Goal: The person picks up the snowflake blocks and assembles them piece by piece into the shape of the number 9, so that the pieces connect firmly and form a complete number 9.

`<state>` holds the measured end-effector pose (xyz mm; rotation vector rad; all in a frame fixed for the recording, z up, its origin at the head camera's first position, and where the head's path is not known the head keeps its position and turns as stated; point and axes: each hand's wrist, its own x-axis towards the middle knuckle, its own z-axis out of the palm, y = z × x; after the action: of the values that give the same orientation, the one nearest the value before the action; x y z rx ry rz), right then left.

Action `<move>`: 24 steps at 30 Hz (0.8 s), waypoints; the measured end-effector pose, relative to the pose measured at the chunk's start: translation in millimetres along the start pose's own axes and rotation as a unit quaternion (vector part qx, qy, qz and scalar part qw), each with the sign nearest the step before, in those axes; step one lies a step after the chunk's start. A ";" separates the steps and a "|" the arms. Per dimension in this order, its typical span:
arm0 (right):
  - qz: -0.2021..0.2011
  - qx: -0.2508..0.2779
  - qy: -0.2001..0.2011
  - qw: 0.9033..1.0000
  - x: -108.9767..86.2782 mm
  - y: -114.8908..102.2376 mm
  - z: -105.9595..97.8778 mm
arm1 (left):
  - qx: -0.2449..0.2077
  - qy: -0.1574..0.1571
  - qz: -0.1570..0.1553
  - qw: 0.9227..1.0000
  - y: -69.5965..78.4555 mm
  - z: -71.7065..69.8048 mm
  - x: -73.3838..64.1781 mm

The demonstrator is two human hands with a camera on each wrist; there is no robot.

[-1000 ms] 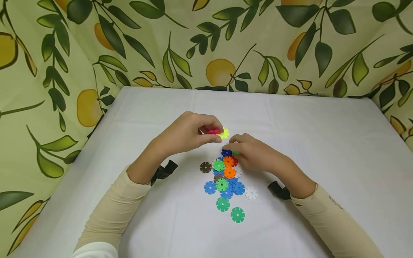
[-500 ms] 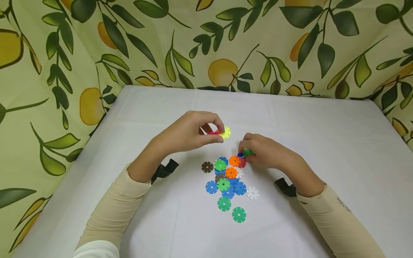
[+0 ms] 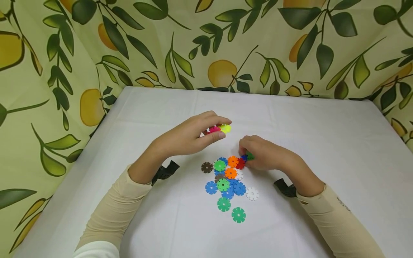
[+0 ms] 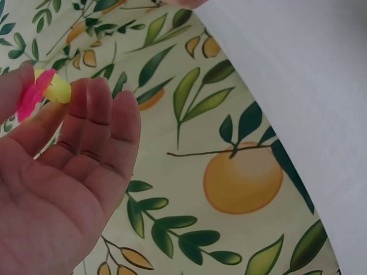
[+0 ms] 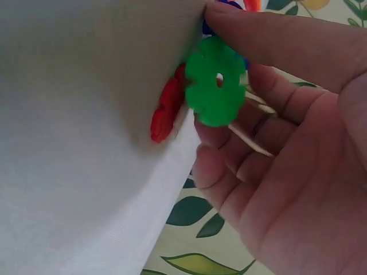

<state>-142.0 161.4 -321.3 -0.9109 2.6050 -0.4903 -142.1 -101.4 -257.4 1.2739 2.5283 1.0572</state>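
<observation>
My left hand (image 3: 193, 134) is raised over the table and pinches a pink notched disc (image 4: 35, 94) and a yellow notched disc (image 4: 57, 87) that sit together at an angle. Its other fingers are stretched out in the left wrist view. Lower and to the right, my right hand (image 3: 266, 152) holds a dark blue notched disc (image 3: 245, 158) between thumb and finger, with a green disc (image 5: 217, 81) against it. A red disc (image 3: 240, 163) lies just beside these fingertips, next to an orange disc (image 3: 233, 161) at the pile's upper end.
Several more notched discs lie in a loose pile: a brown one (image 3: 207, 167), a blue one (image 3: 211, 187), a white one (image 3: 252, 194) and a green one (image 3: 238, 215) nearest me. A white cloth covers the table (image 3: 167, 222). A leaf-patterned curtain (image 3: 245, 46) hangs behind.
My right hand has moved right from the pile's top with the dark blue and green discs, then stayed near the red disc. The left fingers have shifted, showing more of the pink disc.
</observation>
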 end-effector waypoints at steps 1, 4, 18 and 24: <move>-0.005 0.003 0.005 1.000 0.5 0.0 0.4 | 0.000 0.000 -0.002 1.000 0.0 0.1 0.0; -0.023 0.010 0.019 0.999 2.4 0.0 1.2 | 0.001 0.001 -0.008 1.000 -0.4 0.1 -0.1; -0.031 0.041 0.216 0.975 -6.8 -3.5 -15.9 | 0.001 -0.010 -0.008 1.000 -4.7 4.8 3.2; -0.082 0.058 0.268 0.958 -18.8 -10.0 -26.5 | -0.002 -0.007 -0.005 1.000 -5.6 4.6 3.1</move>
<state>-133.9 171.7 -289.9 -1.0806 2.9360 -1.0513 -146.0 -98.9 -263.8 1.2630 2.5179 1.0463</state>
